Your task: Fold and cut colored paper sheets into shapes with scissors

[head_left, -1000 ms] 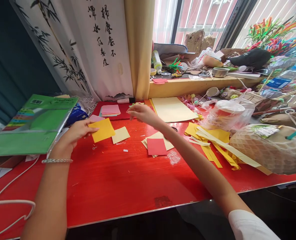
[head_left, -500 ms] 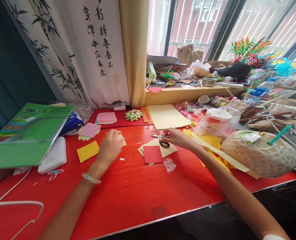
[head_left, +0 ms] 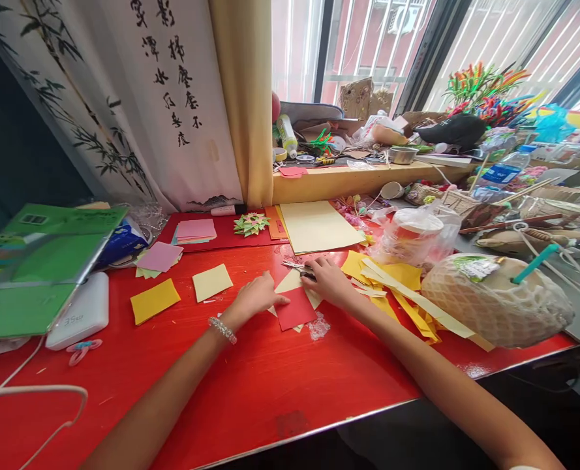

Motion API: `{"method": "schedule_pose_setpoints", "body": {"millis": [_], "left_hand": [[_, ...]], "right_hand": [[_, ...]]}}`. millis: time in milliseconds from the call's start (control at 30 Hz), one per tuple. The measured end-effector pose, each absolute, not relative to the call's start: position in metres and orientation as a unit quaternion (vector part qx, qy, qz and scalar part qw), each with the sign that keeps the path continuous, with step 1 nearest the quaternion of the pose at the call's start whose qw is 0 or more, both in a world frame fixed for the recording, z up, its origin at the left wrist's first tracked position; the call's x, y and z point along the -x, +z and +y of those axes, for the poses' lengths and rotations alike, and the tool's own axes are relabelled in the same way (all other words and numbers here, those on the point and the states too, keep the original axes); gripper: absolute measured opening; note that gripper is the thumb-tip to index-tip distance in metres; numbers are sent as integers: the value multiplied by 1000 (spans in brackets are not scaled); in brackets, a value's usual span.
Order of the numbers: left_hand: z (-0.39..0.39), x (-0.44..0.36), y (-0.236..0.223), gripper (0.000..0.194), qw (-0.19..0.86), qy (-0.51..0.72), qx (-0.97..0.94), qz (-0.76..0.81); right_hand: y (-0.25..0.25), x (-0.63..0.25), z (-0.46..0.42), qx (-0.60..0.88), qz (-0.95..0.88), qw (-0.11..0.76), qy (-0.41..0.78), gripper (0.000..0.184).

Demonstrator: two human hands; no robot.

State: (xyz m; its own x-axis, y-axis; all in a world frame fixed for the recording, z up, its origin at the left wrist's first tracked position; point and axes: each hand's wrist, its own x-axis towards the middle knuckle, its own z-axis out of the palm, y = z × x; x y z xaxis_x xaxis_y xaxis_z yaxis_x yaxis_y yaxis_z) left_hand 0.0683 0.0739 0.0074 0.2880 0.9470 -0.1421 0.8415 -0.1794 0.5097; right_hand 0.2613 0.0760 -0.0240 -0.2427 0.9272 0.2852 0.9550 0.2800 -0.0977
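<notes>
My left hand (head_left: 256,299) reaches over the left edge of a small stack of paper, thumb spread from the fingers. On top of that stack lies a red paper square (head_left: 297,311), with cream paper (head_left: 290,282) showing beneath it. My right hand (head_left: 326,279) is closed round the handles of a pair of scissors (head_left: 295,266), whose blades point left above the stack. Left of my left hand lie a pale yellow paper rectangle (head_left: 213,282) and a deeper yellow one (head_left: 155,301). A crumpled clear scrap (head_left: 319,326) touches the table below the red square.
Yellow paper strips (head_left: 407,294) and a netted fruit with a straw (head_left: 495,300) stand at right. Large cream sheets (head_left: 319,225), a folded paper ornament (head_left: 251,224) and pink squares (head_left: 195,230) lie at the back. A green packet (head_left: 40,261) and white power bank (head_left: 81,313) are left.
My left hand has moved right from the pale yellow paper to the paper stack, uncovering that paper. My right hand now covers more of the scissors' handles. The view has shifted slightly.
</notes>
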Motion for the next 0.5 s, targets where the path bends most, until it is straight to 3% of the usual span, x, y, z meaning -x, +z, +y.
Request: {"method": "schedule_pose_setpoints", "body": {"millis": [167, 333, 400, 500], "left_hand": [[73, -81, 8, 34, 225, 49, -783, 578], [67, -65, 27, 21, 200, 66, -795, 569], [62, -49, 39, 16, 169, 94, -793, 577], [53, -25, 49, 17, 150, 161, -814, 537]], "right_hand": [[-29, -255, 73, 615, -768, 156, -85, 28], [-19, -272, 77, 633, -746, 189, -87, 27], [-11, -275, 77, 608, -748, 267, -5, 34], [0, -268, 70, 475, -718, 421, 286, 42]]}}
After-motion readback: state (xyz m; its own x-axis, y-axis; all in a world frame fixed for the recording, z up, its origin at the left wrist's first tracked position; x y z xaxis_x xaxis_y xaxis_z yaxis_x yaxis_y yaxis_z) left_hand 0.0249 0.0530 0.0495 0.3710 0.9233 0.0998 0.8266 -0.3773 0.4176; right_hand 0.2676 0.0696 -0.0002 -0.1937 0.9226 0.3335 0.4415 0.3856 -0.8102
